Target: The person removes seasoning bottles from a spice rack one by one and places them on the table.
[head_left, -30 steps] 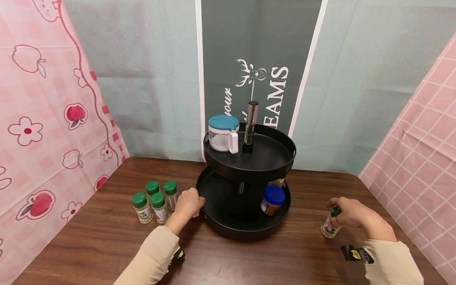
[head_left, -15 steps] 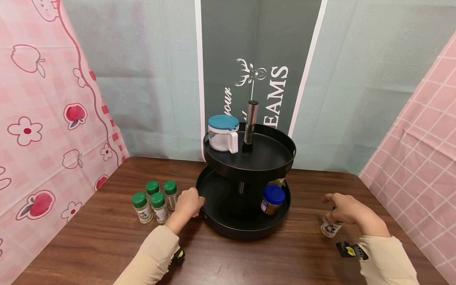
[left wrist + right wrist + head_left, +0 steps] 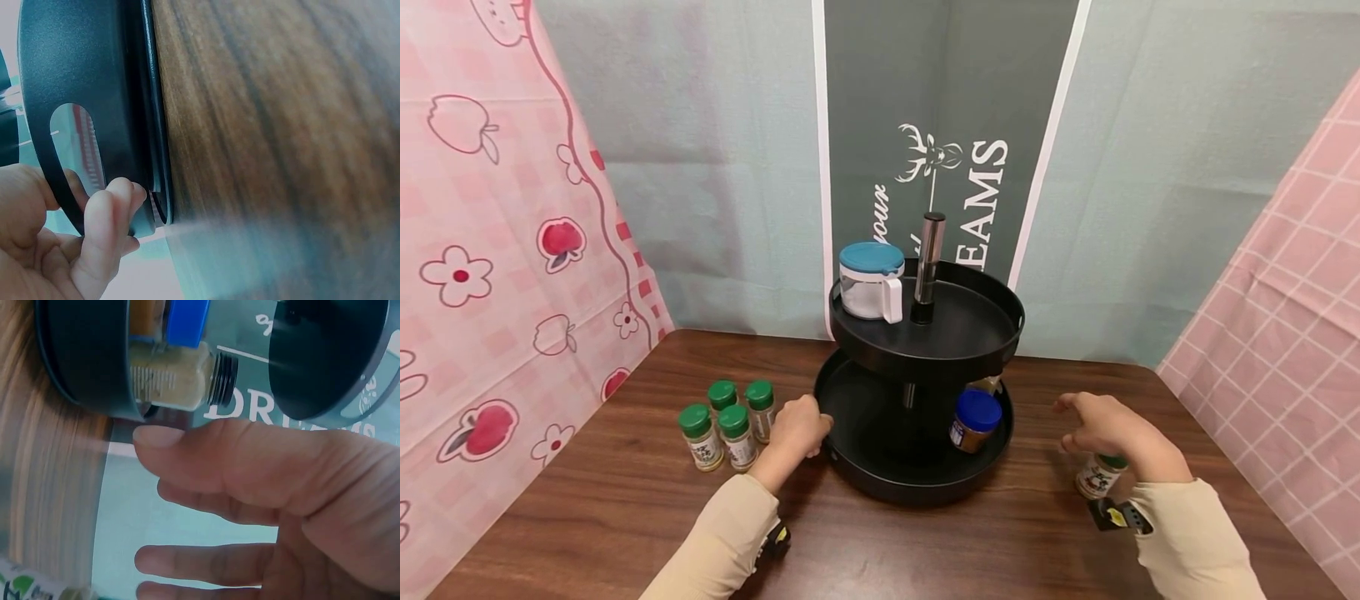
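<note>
My left hand (image 3: pixel 797 428) grips the lower tray's rim at the left of a black two-tier round rack (image 3: pixel 917 492). In the left wrist view its thumb and fingers close round the rim by the oval slot (image 3: pixel 80 144). My right hand (image 3: pixel 1108 429) is raised above and beside a green-capped spice jar (image 3: pixel 1097 477) standing on the table, and holds nothing. From the right wrist, the fingers (image 3: pixel 206 559) look straight and spread. The lower tray holds a blue-lidded jar (image 3: pixel 976 423) and a clear jar of pale powder (image 3: pixel 178 375) with a black-threaded neck, mostly hidden in the head view.
Several green-capped spice jars (image 3: pixel 735 433) stand grouped left of the rack. A clear container with a blue lid and white handle (image 3: pixel 871 283) sits on the upper tray, beside the metal pole (image 3: pixel 928 258). Cloths hang behind and on both sides of the wooden table (image 3: pixel 1000 533).
My right hand has let go of the green-capped spice jar and moved up and left from it. The jar stays on the table. My left hand has kept its hold on the rim.
</note>
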